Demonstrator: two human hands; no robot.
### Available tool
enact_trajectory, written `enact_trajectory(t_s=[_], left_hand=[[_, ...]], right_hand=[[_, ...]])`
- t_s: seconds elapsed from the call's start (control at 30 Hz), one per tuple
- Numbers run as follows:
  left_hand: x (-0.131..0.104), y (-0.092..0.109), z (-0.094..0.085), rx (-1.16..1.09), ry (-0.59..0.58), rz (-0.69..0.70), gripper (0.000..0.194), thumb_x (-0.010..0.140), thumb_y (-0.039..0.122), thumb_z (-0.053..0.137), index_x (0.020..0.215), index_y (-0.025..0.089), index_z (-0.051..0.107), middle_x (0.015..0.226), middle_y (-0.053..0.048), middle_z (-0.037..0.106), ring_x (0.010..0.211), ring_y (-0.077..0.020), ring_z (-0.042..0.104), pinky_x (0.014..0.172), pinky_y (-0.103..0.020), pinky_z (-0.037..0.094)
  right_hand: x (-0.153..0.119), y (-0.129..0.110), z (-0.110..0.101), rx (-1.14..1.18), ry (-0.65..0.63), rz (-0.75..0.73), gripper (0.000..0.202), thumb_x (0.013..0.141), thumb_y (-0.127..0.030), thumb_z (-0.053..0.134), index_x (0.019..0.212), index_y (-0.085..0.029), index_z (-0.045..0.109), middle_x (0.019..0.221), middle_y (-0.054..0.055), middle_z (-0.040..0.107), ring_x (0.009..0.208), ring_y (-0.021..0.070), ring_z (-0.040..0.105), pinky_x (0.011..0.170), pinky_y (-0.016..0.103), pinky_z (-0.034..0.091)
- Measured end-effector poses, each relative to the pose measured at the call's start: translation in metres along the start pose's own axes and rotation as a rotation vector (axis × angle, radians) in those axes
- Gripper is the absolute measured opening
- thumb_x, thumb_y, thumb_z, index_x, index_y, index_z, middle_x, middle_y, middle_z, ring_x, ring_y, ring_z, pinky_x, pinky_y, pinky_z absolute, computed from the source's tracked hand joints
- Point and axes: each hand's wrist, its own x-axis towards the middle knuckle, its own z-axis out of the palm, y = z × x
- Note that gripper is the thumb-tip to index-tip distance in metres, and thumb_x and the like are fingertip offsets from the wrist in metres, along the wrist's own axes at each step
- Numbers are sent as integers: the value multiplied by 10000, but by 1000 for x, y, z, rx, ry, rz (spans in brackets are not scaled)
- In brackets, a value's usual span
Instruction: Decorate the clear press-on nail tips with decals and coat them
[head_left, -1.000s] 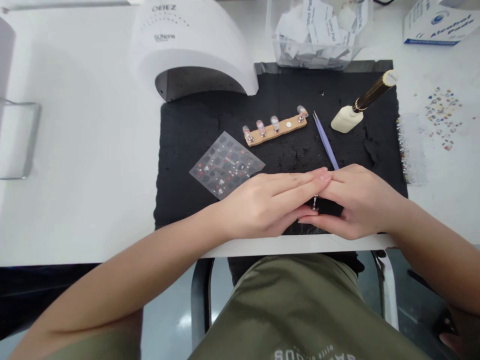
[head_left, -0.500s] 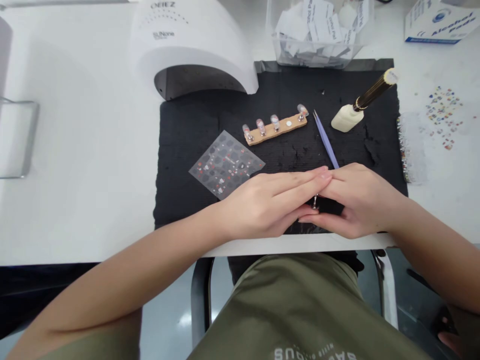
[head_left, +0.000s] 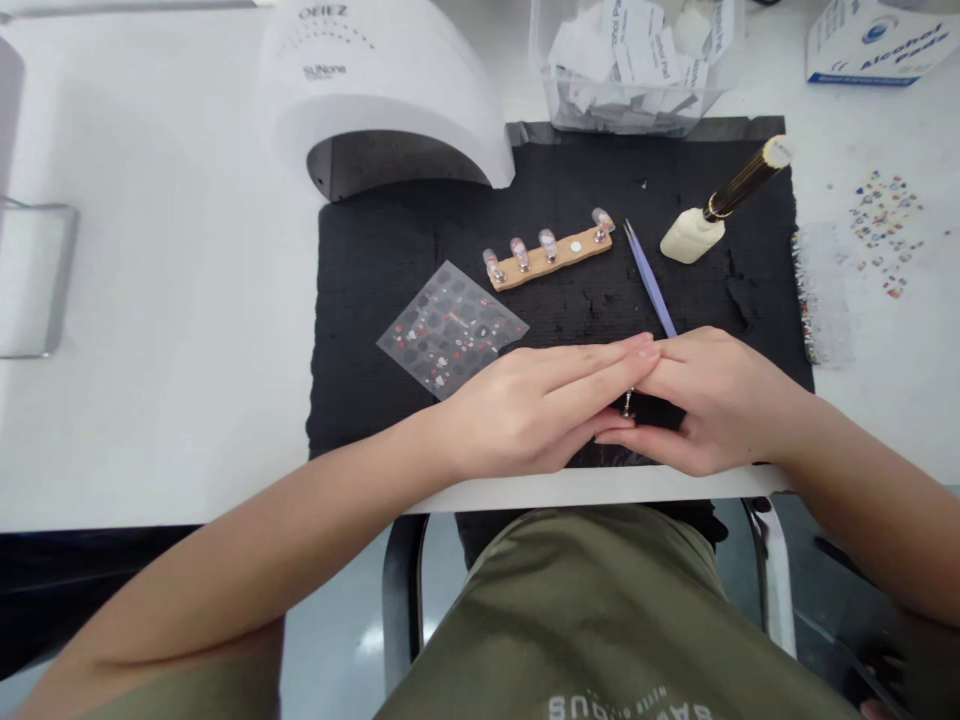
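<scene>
Pinching a small stand (head_left: 627, 404) between its thumb and fingers, the left hand (head_left: 517, 410) meets the right hand (head_left: 720, 395) above the near edge of the mat (head_left: 375, 400). The right fingers are bent, touching the left fingertips; whether they also grip the stand, one cannot tell. Farther back on the mat lies a strip (head_left: 559, 262) with nail tips (head_left: 547, 243); tweezers (head_left: 651, 285) lie nearer its right edge.
</scene>
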Motion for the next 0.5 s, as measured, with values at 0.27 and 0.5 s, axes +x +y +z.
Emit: enact_trajectory(t_s=[0.27,0.5], left_hand=[[13,0,-10,-41,-33,-8,560,1194,238,629,1732,124,521,1634,-186,719,1517,-226,729,1234,-299,652],[19,0,-15,-39,18,-54,486,1140,208,724,1613,154,628,1554,-154,781,1420,-212,798,1205,-284,679]], right_hand=[[3,-1,-2,-72,84,-2,370,1114,-510,631,980,-177,720,757,25,734,661,171,664,609,318,432],[2,2,-4,-60,93,32,418,1085,-586,672,1130,-172,705,875,55,782,735,200,713,622,353,469]])
